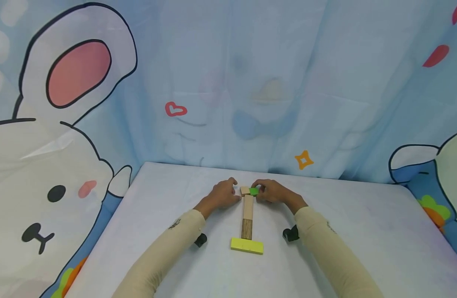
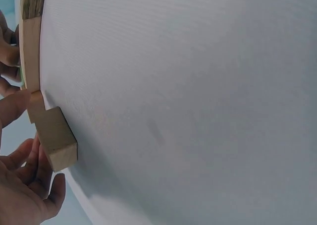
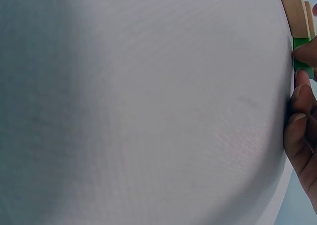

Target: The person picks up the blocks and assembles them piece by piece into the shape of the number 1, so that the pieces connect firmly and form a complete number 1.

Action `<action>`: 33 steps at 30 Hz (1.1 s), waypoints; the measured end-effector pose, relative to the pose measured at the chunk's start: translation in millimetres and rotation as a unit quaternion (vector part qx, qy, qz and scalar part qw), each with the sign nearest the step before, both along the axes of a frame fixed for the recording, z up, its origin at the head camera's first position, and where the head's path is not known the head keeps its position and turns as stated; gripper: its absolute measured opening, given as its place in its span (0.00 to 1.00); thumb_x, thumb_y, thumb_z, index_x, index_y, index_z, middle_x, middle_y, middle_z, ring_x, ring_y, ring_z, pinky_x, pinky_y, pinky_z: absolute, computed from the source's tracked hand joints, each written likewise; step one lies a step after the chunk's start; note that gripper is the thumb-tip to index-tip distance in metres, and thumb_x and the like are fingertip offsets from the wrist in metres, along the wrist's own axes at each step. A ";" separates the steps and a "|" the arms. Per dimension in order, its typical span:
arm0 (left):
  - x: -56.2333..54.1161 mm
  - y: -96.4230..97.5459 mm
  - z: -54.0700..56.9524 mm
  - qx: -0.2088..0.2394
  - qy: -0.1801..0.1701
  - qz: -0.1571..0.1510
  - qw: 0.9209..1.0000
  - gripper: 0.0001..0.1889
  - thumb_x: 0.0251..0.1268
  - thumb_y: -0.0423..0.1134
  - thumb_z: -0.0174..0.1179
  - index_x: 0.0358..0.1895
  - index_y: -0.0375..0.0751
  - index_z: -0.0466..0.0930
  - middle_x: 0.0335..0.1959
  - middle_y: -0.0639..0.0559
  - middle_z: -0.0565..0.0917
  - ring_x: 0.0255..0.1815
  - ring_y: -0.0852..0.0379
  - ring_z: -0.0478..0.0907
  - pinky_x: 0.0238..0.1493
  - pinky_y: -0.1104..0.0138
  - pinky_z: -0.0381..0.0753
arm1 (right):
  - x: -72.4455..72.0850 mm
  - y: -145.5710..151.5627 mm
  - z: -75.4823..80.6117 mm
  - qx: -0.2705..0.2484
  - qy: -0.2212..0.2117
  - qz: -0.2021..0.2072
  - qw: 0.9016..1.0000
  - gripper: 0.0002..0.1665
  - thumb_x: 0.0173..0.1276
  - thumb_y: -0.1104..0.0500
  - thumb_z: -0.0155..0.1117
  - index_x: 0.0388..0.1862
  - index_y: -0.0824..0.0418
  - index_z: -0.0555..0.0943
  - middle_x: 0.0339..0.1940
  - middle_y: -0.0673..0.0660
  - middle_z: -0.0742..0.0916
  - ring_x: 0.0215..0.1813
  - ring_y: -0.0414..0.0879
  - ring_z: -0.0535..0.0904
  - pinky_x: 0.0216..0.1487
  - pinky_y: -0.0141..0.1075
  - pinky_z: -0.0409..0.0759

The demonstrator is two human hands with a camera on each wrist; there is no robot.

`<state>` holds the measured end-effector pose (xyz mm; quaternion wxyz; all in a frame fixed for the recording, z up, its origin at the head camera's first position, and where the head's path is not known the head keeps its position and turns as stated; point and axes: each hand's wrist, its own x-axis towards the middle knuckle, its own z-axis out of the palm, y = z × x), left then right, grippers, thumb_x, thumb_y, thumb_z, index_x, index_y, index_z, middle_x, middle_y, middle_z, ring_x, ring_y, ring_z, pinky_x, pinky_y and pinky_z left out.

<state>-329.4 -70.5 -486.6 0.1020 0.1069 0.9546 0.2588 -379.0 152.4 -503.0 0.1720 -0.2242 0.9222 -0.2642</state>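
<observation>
In the head view, the left hand (image 1: pixel 224 193) reaches in from the left, thumb and index finger apart. Its thumb tip is right at a small plain wooden block (image 1: pixel 245 191). The left wrist view shows a wooden block (image 2: pixel 57 138) in front of the left fingers, overlapping them. From the right, the right hand (image 1: pixel 275 191) pinches a green block (image 1: pixel 253 191) set beside the plain one. A long light wooden block (image 1: pixel 248 207) runs toward the person from these two. A dark-grained block (image 1: pixel 246 229) continues that line, ending at a yellow block (image 1: pixel 247 246) laid crosswise.
All the blocks lie on a white-covered table (image 1: pixel 169 186). Behind it hangs a light blue curtain (image 1: pixel 228 62) with cartoon prints. Small black devices are by both wrists, one near the left sleeve (image 1: pixel 165 244), another (image 1: pixel 291 234) near the right sleeve (image 1: pixel 333 248).
</observation>
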 end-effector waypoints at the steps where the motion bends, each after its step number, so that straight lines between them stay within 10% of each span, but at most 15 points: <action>1: 0.5 -1.0 -0.3 -0.002 0.000 -0.001 1.000 0.29 0.68 0.48 0.65 0.67 0.41 0.70 0.47 0.49 0.83 0.44 0.56 0.79 0.49 0.61 0.80 | 0.3 -0.1 0.4 0.000 0.000 0.001 1.000 0.22 0.64 0.63 0.64 0.58 0.58 0.79 0.35 0.55 0.81 0.35 0.45 0.75 0.35 0.36 0.73; 33: 12.6 -43.6 -0.7 0.035 0.015 -0.038 0.999 0.33 0.66 0.56 0.63 0.68 0.38 0.71 0.59 0.41 0.76 0.59 0.47 0.75 0.61 0.53 0.75 | -1.2 0.0 -3.7 -0.005 -0.003 0.000 1.000 0.21 0.67 0.62 0.63 0.59 0.58 0.78 0.36 0.55 0.81 0.35 0.45 0.75 0.35 0.36 0.73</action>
